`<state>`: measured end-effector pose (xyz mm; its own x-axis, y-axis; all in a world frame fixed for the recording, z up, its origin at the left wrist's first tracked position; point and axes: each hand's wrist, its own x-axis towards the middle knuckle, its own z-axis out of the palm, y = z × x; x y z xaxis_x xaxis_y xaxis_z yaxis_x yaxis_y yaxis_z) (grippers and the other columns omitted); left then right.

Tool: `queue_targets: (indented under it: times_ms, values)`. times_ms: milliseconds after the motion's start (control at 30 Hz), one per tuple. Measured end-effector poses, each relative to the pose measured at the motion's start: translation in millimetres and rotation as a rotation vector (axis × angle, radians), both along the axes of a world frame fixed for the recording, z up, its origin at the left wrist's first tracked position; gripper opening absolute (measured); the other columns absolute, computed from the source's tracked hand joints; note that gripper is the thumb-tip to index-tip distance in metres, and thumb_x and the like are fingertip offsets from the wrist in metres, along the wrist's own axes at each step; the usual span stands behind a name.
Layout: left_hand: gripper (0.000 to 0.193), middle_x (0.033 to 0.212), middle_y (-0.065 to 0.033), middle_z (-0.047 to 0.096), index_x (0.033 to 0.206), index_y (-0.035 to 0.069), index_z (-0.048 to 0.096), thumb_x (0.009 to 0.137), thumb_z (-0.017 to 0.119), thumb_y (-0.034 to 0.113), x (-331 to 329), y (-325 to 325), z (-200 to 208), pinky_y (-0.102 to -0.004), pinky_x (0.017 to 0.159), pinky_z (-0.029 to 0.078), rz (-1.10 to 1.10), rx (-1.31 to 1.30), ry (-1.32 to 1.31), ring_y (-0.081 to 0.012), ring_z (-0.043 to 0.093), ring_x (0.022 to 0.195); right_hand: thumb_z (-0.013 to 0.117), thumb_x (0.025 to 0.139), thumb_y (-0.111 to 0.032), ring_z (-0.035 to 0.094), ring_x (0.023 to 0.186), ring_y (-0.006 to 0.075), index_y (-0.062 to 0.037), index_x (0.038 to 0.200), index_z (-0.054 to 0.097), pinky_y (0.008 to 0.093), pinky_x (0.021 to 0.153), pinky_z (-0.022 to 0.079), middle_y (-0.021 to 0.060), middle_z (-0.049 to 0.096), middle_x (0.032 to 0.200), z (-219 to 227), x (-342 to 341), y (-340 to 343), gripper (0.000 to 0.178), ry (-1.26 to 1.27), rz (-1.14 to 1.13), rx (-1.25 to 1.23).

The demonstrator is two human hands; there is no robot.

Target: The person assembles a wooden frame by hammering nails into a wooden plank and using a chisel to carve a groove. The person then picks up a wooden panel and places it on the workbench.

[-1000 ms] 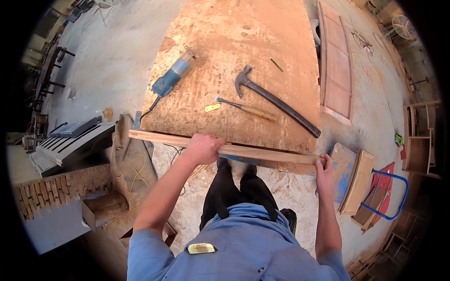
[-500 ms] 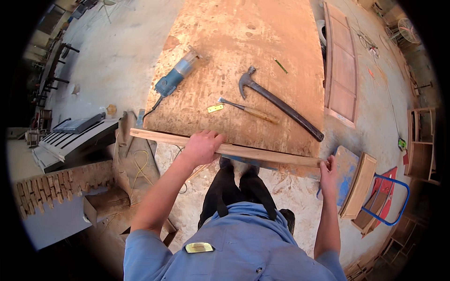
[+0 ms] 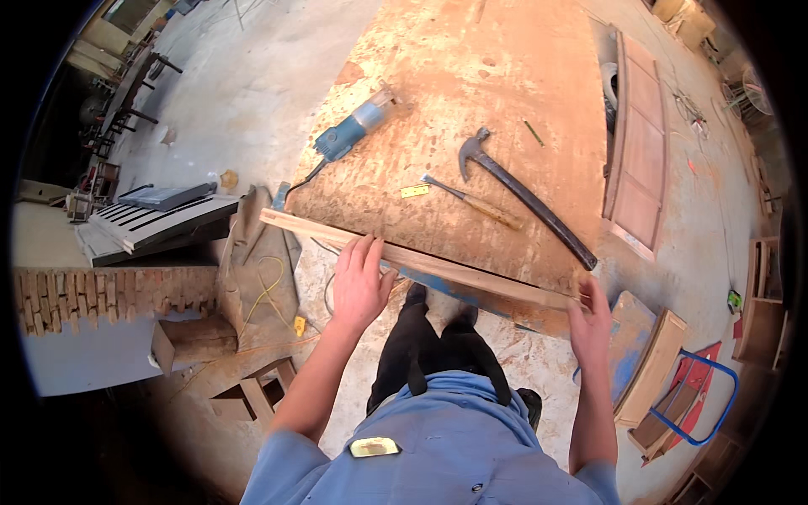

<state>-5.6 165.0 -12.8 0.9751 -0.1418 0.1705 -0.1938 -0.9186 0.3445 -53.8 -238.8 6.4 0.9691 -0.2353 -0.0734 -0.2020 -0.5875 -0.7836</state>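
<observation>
A long, narrow wooden strip (image 3: 471,274) lies along the near edge of the workbench (image 3: 505,76), slanting down to the right. My left hand (image 3: 362,282) grips it left of its middle, fingers over the wood and thumb lower on the near side. At the strip's right end my right hand (image 3: 592,316) holds on with bent fingers. Beyond the strip, on the bench, are a small yellow hinge (image 3: 414,191), a chisel (image 3: 475,203) with a wooden handle and a claw hammer (image 3: 530,198). Farther left lies a blue corded power tool (image 3: 349,130); a green pencil (image 3: 534,133) is at the right.
A panelled wooden door (image 3: 635,147) lies right of the bench. Nearer stand a wooden drawer-like piece (image 3: 652,370) and a blue tubular frame (image 3: 730,396). On the left are a slatted grey panel (image 3: 156,219), stacked wood pieces (image 3: 109,290) and a loose yellow cord (image 3: 268,295).
My left hand has slid along the strip toward its left end, its fingers now straighter. The whole view has shifted, so the bench and tools appear farther right. My right hand stays at the right end.
</observation>
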Motion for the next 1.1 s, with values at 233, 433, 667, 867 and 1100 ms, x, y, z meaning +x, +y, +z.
queue_targets:
  times_ms: [233, 433, 667, 867, 1100]
  values:
    - [0.059, 0.131, -0.0166, 0.054, 0.129, 0.006, 0.056, 0.075, 0.076, 0.016, -0.5, -1.1, -24.2, -0.0492, 0.111, 0.036, -0.090, 0.023, 0.003, -0.0359, 0.047, 0.127, 0.073, 0.083, -0.020, 0.052, 0.121, 0.0391, 0.0025, 0.127, 0.054, 0.0451, 0.102, 0.044, 0.0222, 0.058, 0.127, -30.5, 118.3, 88.1, 0.053, -0.066, 0.454, -0.430]
    - [0.051, 0.118, -0.0101, 0.058, 0.122, 0.007, 0.058, 0.075, 0.075, 0.018, 19.7, 22.6, -30.6, -0.0453, 0.107, 0.038, -0.300, -0.069, 0.069, -0.0293, 0.053, 0.118, 0.071, 0.082, -0.019, 0.051, 0.119, 0.0385, -0.0028, 0.127, 0.056, 0.0463, 0.100, 0.044, 0.0210, 0.058, 0.123, -77.1, 172.6, 141.3, 0.051, 0.168, 0.496, -0.662]
    - [0.011, 0.081, -0.0039, 0.059, 0.087, 0.011, 0.059, 0.081, 0.061, 0.019, 45.9, 26.0, -41.1, -0.0346, 0.075, 0.044, -0.403, 0.095, 0.052, -0.0213, 0.059, 0.085, 0.063, 0.085, -0.015, 0.057, 0.104, 0.0404, -0.0013, 0.118, 0.059, 0.0480, 0.091, 0.047, 0.0252, 0.059, 0.107, -86.1, 176.4, 137.0, 0.035, 0.125, 0.517, -0.623]
    - [0.011, 0.081, -0.0054, 0.064, 0.081, 0.010, 0.061, 0.078, 0.064, 0.020, 64.9, 28.6, -44.0, -0.0382, 0.071, 0.050, -0.483, 0.003, 0.155, -0.0236, 0.065, 0.086, 0.058, 0.091, -0.012, 0.060, 0.084, 0.0243, 0.0006, 0.119, 0.057, 0.0359, 0.076, 0.048, 0.0138, 0.059, 0.091, -51.8, 136.0, 118.1, 0.031, 0.273, 0.347, -0.042]
    - [0.028, 0.081, -0.0057, 0.063, 0.081, 0.009, 0.059, 0.069, 0.076, 0.028, 73.5, 26.3, -46.4, -0.0394, 0.071, 0.052, -0.522, 0.001, 0.167, -0.0254, 0.066, 0.084, 0.058, 0.095, -0.007, 0.051, 0.067, 0.0065, 0.0008, 0.120, 0.056, 0.0239, 0.058, 0.042, 0.0000, 0.056, 0.081, -11.1, 116.2, 126.0, 0.026, 0.353, 0.201, 0.316]
